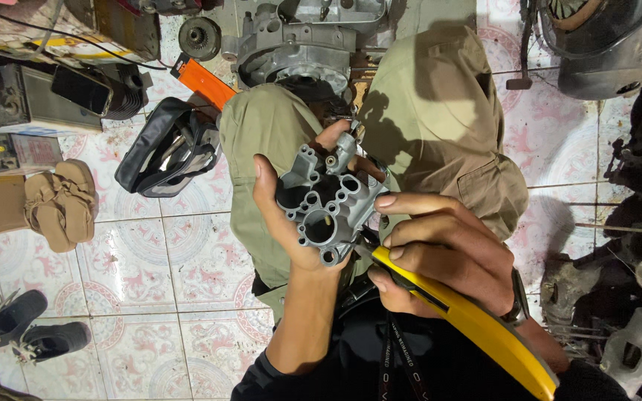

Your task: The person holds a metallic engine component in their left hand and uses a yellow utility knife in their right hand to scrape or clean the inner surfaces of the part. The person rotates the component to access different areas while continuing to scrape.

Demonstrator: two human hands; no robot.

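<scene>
Gripping grey carburetor body (326,204) in left hand (291,230), right hand (440,252) fingers clasping yellow knife (469,319)

Dark phone screen (80,90), upper left

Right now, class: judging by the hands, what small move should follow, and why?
Probably draw the yellow knife along the lower edge of the grey metal casting: the right hand has its tip there, and the left hand cradles the casting, face up.
</scene>
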